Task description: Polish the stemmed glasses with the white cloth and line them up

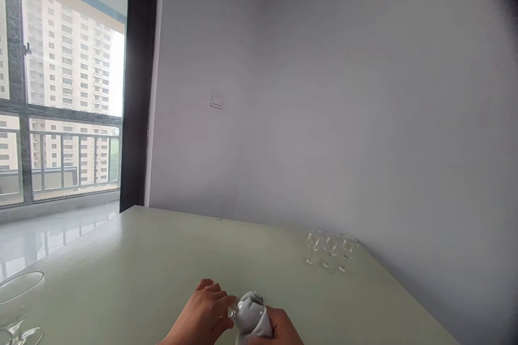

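Note:
Low in the middle of the view, my left hand (205, 310) has its thumb and fingers around the stem end of a small wine glass (233, 312). The glass lies tilted sideways, its stem toward my left hand and its bowl toward the right. A light grey cloth (253, 315) fills and covers the bowl, so most of the glass is hidden. My right hand (279, 328) is closed on the cloth at the bowl's right side, partly cut off by the bottom edge.
On the pale green table (178, 248), several stemmed glasses stand apart from my hands: a group of three glasses (331, 245) at the back right, and a larger-looking glass (18, 307) at the left edge. A grey wall (324, 118) borders the table's far side.

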### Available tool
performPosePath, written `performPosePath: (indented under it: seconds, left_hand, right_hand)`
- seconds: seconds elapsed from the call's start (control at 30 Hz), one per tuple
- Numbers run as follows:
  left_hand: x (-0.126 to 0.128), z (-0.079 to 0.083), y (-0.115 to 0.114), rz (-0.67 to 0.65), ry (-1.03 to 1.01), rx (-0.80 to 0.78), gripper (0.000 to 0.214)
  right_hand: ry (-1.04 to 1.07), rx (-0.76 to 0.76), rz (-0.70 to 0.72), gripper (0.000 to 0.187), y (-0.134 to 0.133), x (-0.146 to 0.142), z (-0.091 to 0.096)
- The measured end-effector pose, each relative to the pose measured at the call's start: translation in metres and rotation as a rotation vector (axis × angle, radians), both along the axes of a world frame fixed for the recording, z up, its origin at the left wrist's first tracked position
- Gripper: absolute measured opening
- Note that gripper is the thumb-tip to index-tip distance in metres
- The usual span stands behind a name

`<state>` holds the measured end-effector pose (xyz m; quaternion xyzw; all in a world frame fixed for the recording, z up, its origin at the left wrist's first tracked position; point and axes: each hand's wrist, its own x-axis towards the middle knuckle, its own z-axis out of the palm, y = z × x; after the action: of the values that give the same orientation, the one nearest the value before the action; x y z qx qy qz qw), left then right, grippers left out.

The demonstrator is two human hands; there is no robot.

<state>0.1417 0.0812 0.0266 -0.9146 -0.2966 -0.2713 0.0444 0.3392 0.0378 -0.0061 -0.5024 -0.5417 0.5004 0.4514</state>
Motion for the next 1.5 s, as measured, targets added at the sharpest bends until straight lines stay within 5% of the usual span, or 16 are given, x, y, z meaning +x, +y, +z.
performPosePath:
  seconds: [0.13,0.2,0.4,0.47,0.67,0.73,0.93,1.0,1.13,1.2,1.33,1.5]
  left_hand:
    - [0.006,-0.001,-0.006,0.122,-0.185,0.351,0.028]
    - [0.004,0.001,-0.006,0.118,-0.195,0.378,0.028]
    - [-0.008,0.016,-0.002,0.057,-0.014,-0.187,0.007]
    - [-0.004,0.014,-0.002,0.069,0.006,-0.260,0.004]
    - [0.015,-0.008,-0.009,0.158,-0.223,0.296,0.026]
    - [0.014,-0.005,-0.009,0.141,-0.224,0.223,0.022]
    - [0.001,0.013,-0.005,0.036,-0.043,-0.300,0.014]
    - [0.003,0.010,-0.006,0.064,-0.062,-0.209,0.008]
    - [0.009,0.000,-0.007,0.099,-0.187,0.247,0.027]
    - [0.008,-0.002,-0.006,0.070,-0.209,0.291,0.022]
    - [0.000,0.003,-0.001,0.024,-0.137,0.078,0.016]
    - [-0.001,0.006,-0.002,0.013,-0.168,-0.420,0.016]
  right_hand:
    - [0.556,-0.135,-0.010,0.048,0.006,-0.008,-0.008]
    - [0.632,-0.131,0.034,0.050,0.004,-0.010,-0.007]
    - [0.068,0.049,0.077,0.048,-0.008,0.000,0.018]
    - [0.021,0.051,0.072,0.042,-0.009,0.002,0.023]
    - [0.578,-0.141,0.007,0.040,-0.007,-0.007,0.019]
    - [0.566,-0.106,0.072,0.039,-0.009,-0.005,0.022]
    - [-0.064,0.205,0.152,0.029,-0.019,0.006,0.040]
    - [-0.002,0.146,0.084,0.030,-0.017,0.002,0.036]
    - [0.538,-0.082,-0.086,0.046,-0.005,-0.013,0.011]
    - [0.666,-0.090,-0.082,0.048,0.000,-0.018,0.000]
    - [0.438,-0.001,0.024,0.052,-0.003,-0.011,0.005]
    - [0.042,0.106,0.209,0.034,-0.020,0.012,0.046]
